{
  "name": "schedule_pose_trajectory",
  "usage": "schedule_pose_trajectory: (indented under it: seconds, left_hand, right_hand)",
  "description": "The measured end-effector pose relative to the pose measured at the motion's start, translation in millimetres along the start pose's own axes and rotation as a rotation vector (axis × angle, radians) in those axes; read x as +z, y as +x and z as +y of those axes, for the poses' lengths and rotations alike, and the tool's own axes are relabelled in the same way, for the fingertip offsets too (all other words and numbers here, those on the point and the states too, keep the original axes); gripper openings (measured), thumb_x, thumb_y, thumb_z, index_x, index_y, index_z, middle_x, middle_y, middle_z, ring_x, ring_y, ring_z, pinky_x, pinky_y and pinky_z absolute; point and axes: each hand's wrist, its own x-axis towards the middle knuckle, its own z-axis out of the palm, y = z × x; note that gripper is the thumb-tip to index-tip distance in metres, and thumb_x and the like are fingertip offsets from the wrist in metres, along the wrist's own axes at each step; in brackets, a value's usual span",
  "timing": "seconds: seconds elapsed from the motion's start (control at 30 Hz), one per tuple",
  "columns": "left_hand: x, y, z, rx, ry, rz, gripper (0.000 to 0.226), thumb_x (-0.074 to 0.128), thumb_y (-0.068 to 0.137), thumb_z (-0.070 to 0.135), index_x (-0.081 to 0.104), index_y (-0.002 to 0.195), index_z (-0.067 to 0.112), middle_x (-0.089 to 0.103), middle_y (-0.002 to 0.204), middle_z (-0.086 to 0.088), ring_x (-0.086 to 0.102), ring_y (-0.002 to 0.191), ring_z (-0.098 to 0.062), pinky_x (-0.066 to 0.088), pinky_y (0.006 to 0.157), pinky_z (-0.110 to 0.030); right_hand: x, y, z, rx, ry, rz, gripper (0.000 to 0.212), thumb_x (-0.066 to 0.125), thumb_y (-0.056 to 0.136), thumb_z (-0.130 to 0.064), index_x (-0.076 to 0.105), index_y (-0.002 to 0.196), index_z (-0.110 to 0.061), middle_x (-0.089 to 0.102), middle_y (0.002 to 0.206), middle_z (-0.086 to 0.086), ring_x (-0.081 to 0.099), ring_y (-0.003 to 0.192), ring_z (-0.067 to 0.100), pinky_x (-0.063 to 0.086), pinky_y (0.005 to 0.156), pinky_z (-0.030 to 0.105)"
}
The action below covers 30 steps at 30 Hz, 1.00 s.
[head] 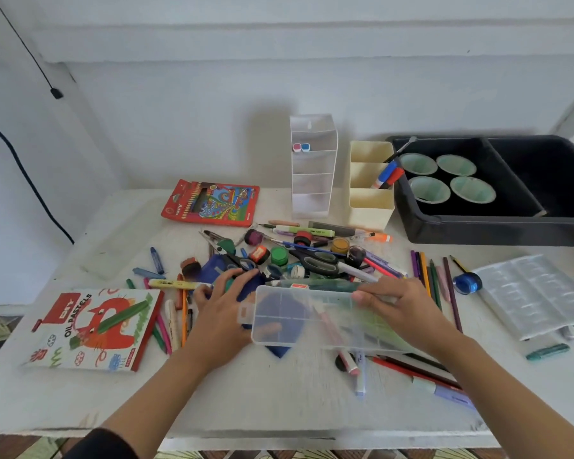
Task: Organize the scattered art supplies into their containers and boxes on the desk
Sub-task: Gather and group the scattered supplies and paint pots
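1. White desk [279,392] fills the lower half of the frame. Pens, pencils, scissors and paint pots lie scattered across its middle.
2. Black tray [497,231] stands at the upper right and holds four pale green cups.
3. Clear compartment box [295,313] lies at lower centre, on top of some pencils.
4. Oil pastels box [93,329] lies at the lower left.
5. Right hand [405,309] rests on the clear compartment box, fingers straight and together.
6. Left hand [222,303] lies on a dark blue thing [251,288] just left of that box. Its fingers are slightly bent, and I cannot tell if they grip.
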Motion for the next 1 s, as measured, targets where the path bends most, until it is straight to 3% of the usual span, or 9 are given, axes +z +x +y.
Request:
schedule_pose_trajectory:
  seconds: [0.1, 0.2, 0.27, 0.33, 0.4, 0.53, 0.73, 0.87, 1.0]
  left_hand:
    - [-1.8, 9.4, -4.8, -0.001, -0.013, -0.045, 0.058, 0.041, 0.085, 0.076, 0.049, 0.133, 0.045, 0.036, 0.156, 0.008, 0.027, 0.142, -0.022, 0.026, 0.091, -0.048]
    - [-10.9, 14.4, -20.4, 0.036, -0.127, -0.196, 0.056, 0.061, 0.089, 0.056, 0.039, 0.140, 0.054, 0.021, 0.161, 0.021, 0.013, 0.148, -0.009, 0.028, 0.105, -0.054]
    - [-28.1, 12.7, -30.5, 0.039, -0.367, -0.191, 0.056, 0.073, 0.090, 0.027, 0.049, 0.133, 0.055, 0.029, 0.157, 0.028, 0.025, 0.146, -0.001, 0.030, 0.114, -0.046]
    - [-51.7, 2.0, -30.5, -0.031, -0.573, -0.120, 0.045, 0.067, 0.096, 0.013, 0.061, 0.124, 0.047, 0.055, 0.139, 0.027, 0.048, 0.133, 0.002, 0.044, 0.110, -0.036]
    - [-78.7, -10.6, -24.7, -0.147, -0.708, -0.072, 0.022, 0.057, 0.102, 0.023, 0.070, 0.116, 0.034, 0.070, 0.117, 0.019, 0.062, 0.117, -0.003, 0.051, 0.102, -0.035]
    - [-126.6, -34.2, -21.4, -0.165, -0.777, -0.253, 0.031, 0.051, 0.100, 0.053, 0.065, 0.124, 0.039, 0.071, 0.114, 0.010, 0.065, 0.111, -0.011, 0.052, 0.091, -0.030]
    - [-131.3, -63.4, -18.5, -0.034, -0.375, -0.474, 0.086, 0.080, 0.058, 0.077, 0.043, 0.135, 0.061, 0.051, 0.131, 0.034, 0.043, 0.122, 0.013, 0.036, 0.101, -0.017]
    - [-109.6, -67.7, -20.2, 0.058, -0.303, -0.467, 0.092, 0.079, 0.062, 0.074, 0.033, 0.141, 0.061, 0.050, 0.124, 0.028, 0.044, 0.117, 0.005, 0.041, 0.102, -0.029]
    - [-101.1, -68.5, -26.0, 0.076, -0.335, -0.475, 0.087, 0.083, 0.064, 0.068, 0.040, 0.139, 0.060, 0.053, 0.118, 0.030, 0.047, 0.113, 0.004, 0.042, 0.099, -0.028]
  right_hand:
    - [5.2, 4.3, -7.6, -0.043, -0.050, -0.005, 0.032, 0.061, 0.088, -0.052, 0.078, 0.106, -0.032, 0.073, 0.084, -0.009, 0.064, 0.081, 0.011, 0.054, 0.074, 0.040]
    - [9.4, 8.5, -15.3, -0.083, -0.099, -0.019, 0.032, 0.062, 0.087, -0.046, 0.078, 0.106, -0.026, 0.073, 0.089, -0.015, 0.063, 0.084, 0.006, 0.055, 0.076, 0.034]
    - [13.1, 11.5, -19.3, -0.104, -0.119, -0.034, 0.033, 0.061, 0.086, -0.048, 0.079, 0.105, -0.027, 0.071, 0.087, -0.020, 0.063, 0.083, 0.003, 0.054, 0.077, 0.032]
    - [20.7, 13.7, -24.5, -0.124, -0.135, -0.058, 0.041, 0.056, 0.085, -0.058, 0.079, 0.105, -0.029, 0.072, 0.089, -0.021, 0.064, 0.083, 0.001, 0.052, 0.081, 0.029]
    - [32.6, 15.4, -31.8, -0.142, -0.157, -0.083, 0.050, 0.047, 0.086, -0.065, 0.079, 0.105, -0.031, 0.075, 0.092, -0.016, 0.064, 0.083, 0.004, 0.052, 0.078, 0.029]
    - [64.1, 14.1, -45.8, -0.236, -0.264, -0.139, 0.059, 0.033, 0.096, -0.068, 0.077, 0.099, -0.029, 0.074, 0.085, -0.009, 0.063, 0.075, 0.015, 0.050, 0.075, 0.036]
    - [105.7, 6.4, -60.9, -0.266, -0.355, -0.199, 0.058, 0.024, 0.100, -0.062, 0.065, 0.082, -0.024, 0.062, 0.067, -0.004, 0.051, 0.060, 0.016, 0.045, 0.074, 0.039]
    - [108.7, -2.6, -58.1, -0.270, -0.433, -0.173, 0.064, 0.014, 0.101, -0.063, 0.067, 0.089, -0.028, 0.060, 0.076, -0.007, 0.050, 0.081, 0.013, 0.037, 0.081, 0.036]
    - [84.2, -16.8, -45.2, -0.267, -0.360, -0.111, 0.043, 0.028, 0.105, -0.049, 0.067, 0.101, -0.031, 0.065, 0.097, -0.016, 0.046, 0.108, 0.004, 0.029, 0.097, 0.033]
